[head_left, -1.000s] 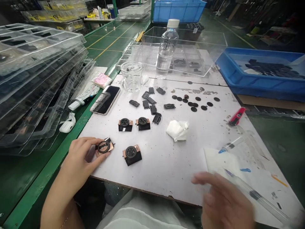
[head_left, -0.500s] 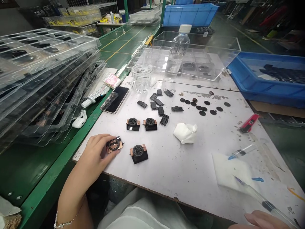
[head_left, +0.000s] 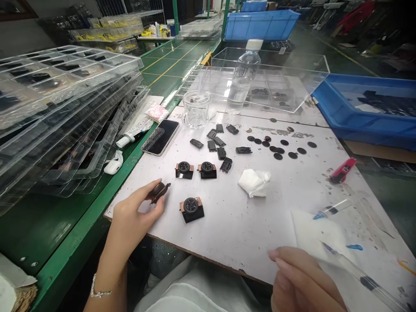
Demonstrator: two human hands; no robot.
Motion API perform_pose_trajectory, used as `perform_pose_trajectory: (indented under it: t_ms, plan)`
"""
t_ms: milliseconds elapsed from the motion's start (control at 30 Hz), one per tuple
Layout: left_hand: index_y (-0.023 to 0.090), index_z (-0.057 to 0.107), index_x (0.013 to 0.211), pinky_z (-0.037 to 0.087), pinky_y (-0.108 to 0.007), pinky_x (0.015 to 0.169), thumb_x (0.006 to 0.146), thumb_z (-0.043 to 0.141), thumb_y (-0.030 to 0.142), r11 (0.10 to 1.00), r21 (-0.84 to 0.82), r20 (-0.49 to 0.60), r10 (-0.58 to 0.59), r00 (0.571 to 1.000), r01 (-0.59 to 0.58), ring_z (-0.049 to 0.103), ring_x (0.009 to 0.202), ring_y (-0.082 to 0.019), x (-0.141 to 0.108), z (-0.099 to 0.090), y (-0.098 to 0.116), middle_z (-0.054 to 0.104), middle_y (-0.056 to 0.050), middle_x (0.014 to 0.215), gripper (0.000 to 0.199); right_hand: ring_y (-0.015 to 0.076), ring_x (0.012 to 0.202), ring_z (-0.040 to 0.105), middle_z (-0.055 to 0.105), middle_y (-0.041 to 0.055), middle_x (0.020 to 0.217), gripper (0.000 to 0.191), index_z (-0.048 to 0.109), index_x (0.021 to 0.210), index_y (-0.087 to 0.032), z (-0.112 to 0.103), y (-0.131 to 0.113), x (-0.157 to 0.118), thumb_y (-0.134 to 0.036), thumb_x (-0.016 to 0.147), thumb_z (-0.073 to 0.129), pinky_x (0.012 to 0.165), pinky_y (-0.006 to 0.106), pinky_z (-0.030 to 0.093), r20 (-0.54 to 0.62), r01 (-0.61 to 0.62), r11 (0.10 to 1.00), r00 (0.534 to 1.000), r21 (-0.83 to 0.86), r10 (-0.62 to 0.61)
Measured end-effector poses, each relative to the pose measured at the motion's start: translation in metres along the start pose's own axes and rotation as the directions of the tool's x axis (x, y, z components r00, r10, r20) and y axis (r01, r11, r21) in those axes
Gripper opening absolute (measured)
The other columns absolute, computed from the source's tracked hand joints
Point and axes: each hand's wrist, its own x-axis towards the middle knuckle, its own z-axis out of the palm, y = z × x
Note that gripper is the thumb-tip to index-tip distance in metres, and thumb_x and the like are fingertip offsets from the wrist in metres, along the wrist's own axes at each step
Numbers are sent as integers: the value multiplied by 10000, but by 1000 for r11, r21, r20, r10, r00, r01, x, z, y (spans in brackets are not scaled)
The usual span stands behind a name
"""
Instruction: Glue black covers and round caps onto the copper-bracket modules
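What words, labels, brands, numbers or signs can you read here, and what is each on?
None can be read.
Clear bottle: dark marks like characters, too blurred.
White tube: print too small.
White tag near the far blue bin: too small.
Camera-shaped piece on the table: any marking too small.
Dark piece in the left hand: no lettering visible.

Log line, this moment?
left hand: pinching small dark part | right hand: near clear tubular syringe, nothing visibly held | white tabletop: three black-and-copper camera-shaped parts
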Motion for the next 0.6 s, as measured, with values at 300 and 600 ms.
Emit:
perform_pose_trajectory:
  t_ms: [300,600]
  plan:
    - [124,759,977,576,-254,539,780,753,368,242,-698,697,17,717,674,683,594,-169,-5,26,64,741,-87,777,313,163,849,561,561,60,1091,345,533,1262,-250,25,-2,37,-167,929,568,737,313,511,270,-248,942,945,225,184]
    - [198,713,1135,608,-279,679,864,683,273,210,-650,759,140,636,730,714,693,-157,-11,39,76,736,-54,874,283,161,953,588,584,28,1072,157,610,1068,-272,31,-3,44,-258,913,635,725,248,511,361,-436,831,879,346,311]
